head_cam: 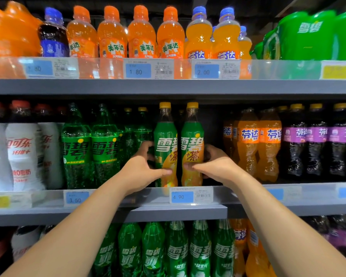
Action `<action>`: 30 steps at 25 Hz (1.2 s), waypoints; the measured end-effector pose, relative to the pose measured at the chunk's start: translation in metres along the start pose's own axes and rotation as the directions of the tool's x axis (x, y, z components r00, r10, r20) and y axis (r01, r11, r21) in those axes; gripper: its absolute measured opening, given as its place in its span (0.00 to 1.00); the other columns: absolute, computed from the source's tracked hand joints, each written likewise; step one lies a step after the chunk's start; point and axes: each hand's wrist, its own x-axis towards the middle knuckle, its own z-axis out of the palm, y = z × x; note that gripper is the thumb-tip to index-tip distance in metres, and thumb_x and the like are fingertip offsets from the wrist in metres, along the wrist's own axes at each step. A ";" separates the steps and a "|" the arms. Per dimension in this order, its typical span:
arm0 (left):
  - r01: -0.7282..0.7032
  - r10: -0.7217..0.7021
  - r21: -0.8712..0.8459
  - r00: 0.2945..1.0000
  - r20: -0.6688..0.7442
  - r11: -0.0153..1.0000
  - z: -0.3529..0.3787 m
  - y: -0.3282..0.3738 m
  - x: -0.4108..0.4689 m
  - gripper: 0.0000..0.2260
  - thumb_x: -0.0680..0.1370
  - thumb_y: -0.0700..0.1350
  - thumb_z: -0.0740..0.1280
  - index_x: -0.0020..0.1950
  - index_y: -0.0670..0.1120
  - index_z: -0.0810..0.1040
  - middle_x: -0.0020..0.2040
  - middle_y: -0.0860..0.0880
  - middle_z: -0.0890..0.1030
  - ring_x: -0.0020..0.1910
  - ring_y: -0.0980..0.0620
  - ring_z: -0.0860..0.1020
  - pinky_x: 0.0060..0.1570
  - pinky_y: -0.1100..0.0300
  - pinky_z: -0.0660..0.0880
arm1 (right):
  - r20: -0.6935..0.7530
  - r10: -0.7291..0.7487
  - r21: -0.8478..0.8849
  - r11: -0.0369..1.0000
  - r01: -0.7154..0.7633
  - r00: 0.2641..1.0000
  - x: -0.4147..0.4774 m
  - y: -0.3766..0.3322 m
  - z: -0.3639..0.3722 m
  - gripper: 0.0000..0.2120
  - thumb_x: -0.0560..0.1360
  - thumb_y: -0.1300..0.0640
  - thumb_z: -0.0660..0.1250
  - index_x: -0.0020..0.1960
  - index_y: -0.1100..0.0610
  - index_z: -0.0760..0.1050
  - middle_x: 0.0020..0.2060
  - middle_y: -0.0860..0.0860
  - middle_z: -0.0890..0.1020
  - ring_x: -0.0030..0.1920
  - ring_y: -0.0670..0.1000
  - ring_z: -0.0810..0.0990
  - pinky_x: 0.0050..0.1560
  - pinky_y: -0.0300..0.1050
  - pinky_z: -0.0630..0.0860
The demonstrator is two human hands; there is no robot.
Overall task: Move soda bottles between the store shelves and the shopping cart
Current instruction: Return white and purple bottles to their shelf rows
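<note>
forearms first, 2 of them, bare, stretching up from the bottom corners toward the middle shelf [288,208]. sweeping from the left along that shelf: white cola bottles [22,154], then clear green soda bottles [78,148], and now the left hand [140,168], wrapped round the left yellow-capped bottle [165,136], thumb across the front of the label and the other fingers [146,144] curling behind it. right beside it, nearly touching, stands the right yellow-capped bottle [192,134], and the right hand [214,166] grips it the same way, thumb in front, fingers hooked round the far side. both bottles are upright at the front lip of the shelf, just above the 4.90 price tag [191,195]; whether their bases rest on the board or hang just off it, i cannot tell. a dark gap sits to the right of the pair, then orange soda bottles [250,144] and purple-labelled bottles [316,144].

progress, as a judgement: the shopping cart is nowhere in view, so there is no count of what has gone across. these 2 are mid-transfer at the shelf end, either coming off or going on, and the frame won't say which. if coming off, the whole trip to the cart is left; if going on, only the letting go.
</note>
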 end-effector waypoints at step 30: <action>-0.026 0.043 0.143 0.992 -0.117 0.989 0.006 0.013 -0.008 0.33 0.74 0.65 0.69 0.72 0.47 0.66 0.47 0.52 0.79 0.44 0.50 0.76 0.38 0.55 0.72 | -0.342 -0.137 -0.031 0.990 0.135 0.930 -0.039 -0.007 -0.009 0.17 0.79 0.44 0.67 0.63 0.51 0.77 0.54 0.45 0.83 0.57 0.46 0.81 0.61 0.52 0.80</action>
